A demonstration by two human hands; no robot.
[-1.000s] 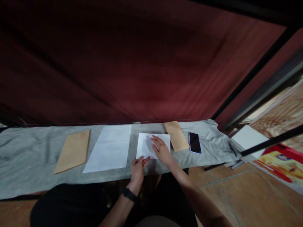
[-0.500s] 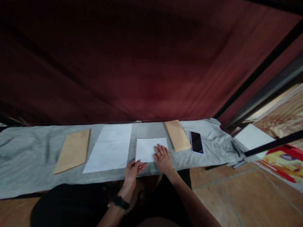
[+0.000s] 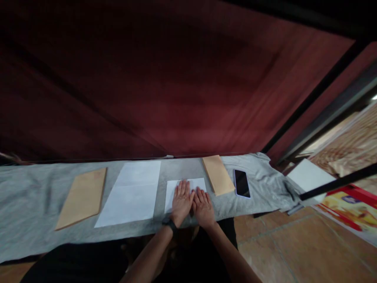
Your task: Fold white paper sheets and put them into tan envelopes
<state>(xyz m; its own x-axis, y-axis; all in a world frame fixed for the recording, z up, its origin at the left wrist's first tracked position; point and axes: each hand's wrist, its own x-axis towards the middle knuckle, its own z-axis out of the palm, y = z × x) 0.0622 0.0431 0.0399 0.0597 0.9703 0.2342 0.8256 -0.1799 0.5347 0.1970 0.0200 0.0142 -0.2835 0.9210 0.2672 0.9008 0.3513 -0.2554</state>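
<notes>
A folded white sheet of paper (image 3: 170, 193) lies on the grey cloth in front of me, partly covered by both hands. My left hand (image 3: 182, 200) rests flat on its middle, fingers stretched forward. Beside it, my right hand (image 3: 203, 206) lies flat on the sheet's right part with the fingers slightly apart; the two thumbs are close together. To the left is a larger white paper stack or sheet (image 3: 132, 196) with a crease across it. A pile of brown envelopes (image 3: 219, 175) lies just right of my right hand.
Another brown envelope pile (image 3: 84, 196) lies at the far left of the grey cloth (image 3: 32, 204). A phone (image 3: 242, 183) with a pale case sits right of the envelopes. A dark red curtain (image 3: 176, 98) hangs behind; a red and yellow box (image 3: 350, 206) stands at the right.
My left hand has left the folded sheet's near edge and now lies flat on top of it. My right hand moved nearer to me and flattened. The sheet shifted slightly towards me.
</notes>
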